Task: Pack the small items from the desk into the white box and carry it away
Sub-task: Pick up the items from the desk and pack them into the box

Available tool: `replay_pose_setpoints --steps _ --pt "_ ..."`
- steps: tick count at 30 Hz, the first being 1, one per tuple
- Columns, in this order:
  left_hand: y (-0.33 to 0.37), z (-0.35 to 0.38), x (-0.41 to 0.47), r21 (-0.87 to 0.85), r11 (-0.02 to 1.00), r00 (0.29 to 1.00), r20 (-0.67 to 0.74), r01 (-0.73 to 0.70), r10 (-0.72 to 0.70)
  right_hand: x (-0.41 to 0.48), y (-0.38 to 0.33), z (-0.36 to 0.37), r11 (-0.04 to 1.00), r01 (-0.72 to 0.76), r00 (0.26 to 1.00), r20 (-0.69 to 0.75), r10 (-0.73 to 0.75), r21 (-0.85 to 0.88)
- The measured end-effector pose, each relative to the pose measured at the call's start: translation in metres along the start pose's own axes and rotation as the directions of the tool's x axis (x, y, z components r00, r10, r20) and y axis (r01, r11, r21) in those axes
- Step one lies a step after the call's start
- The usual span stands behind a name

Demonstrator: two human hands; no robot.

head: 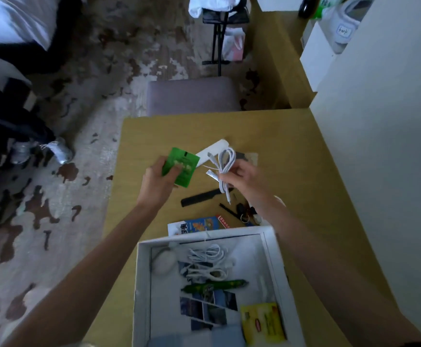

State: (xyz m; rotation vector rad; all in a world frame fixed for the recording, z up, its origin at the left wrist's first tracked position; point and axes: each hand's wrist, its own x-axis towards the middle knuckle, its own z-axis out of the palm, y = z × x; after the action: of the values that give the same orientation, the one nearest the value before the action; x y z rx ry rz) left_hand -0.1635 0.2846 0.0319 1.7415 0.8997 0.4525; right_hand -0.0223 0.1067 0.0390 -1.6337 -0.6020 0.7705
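Both hands are working at once: left hand (158,180) is pinching a green packet (181,169), right hand (239,177) is closing around a coiled white cable (225,169), both lifted over the desk (154,136). Probably grabbing two things per trip to save time. White box (143,271) is sitting open at the near edge, right under the arms (easy drop), already holding cables, a green pen (214,286) and a yellow packet (263,323). A comb (202,197) is lying unpacked.
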Motion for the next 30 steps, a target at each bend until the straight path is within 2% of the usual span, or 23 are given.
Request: replay_pose_setpoints --steps 4,8,12,15,18,22,25,30 --pt "-0.004 -0.012 -0.095 -0.044 0.997 0.998 -0.006 0.064 -0.065 -0.047 -0.013 -0.005 0.998 0.035 0.968 0.246 -0.044 0.043" --pt "-0.019 -0.021 -0.153 -0.034 0.995 0.994 -0.047 0.098 -0.099 -0.087 -0.019 -0.003 0.987 0.085 0.925 0.379 -0.026 -0.139" --pt "-0.031 -0.027 -0.182 -0.075 0.991 0.991 -0.057 0.115 -0.119 -0.119 -0.01 0.007 0.902 0.214 0.922 0.384 -0.06 -0.375" --pt "-0.038 -0.028 -0.191 -0.046 0.989 0.99 -0.008 0.142 -0.142 -0.138 0.004 0.017 0.863 0.245 0.92 0.386 -0.063 -0.442" --pt "-0.042 -0.033 -0.195 -0.013 0.99 0.99 0.015 0.14 -0.139 -0.144 0.011 0.023 0.891 0.166 0.946 0.324 -0.022 -0.423" --pt "-0.044 -0.041 -0.199 -0.056 0.99 0.991 0.034 0.128 -0.127 -0.138 0.015 0.025 0.931 -0.051 0.943 0.29 0.165 -0.362" --pt "-0.042 -0.047 -0.201 -0.091 0.987 0.991 0.041 0.13 -0.127 -0.136 0.02 0.03 0.867 -0.031 0.951 0.251 0.178 -0.497" --pt "-0.039 -0.057 -0.206 -0.09 0.986 0.988 0.077 0.143 -0.136 -0.135 0.028 0.051 0.777 0.093 0.962 0.256 0.09 -0.622"
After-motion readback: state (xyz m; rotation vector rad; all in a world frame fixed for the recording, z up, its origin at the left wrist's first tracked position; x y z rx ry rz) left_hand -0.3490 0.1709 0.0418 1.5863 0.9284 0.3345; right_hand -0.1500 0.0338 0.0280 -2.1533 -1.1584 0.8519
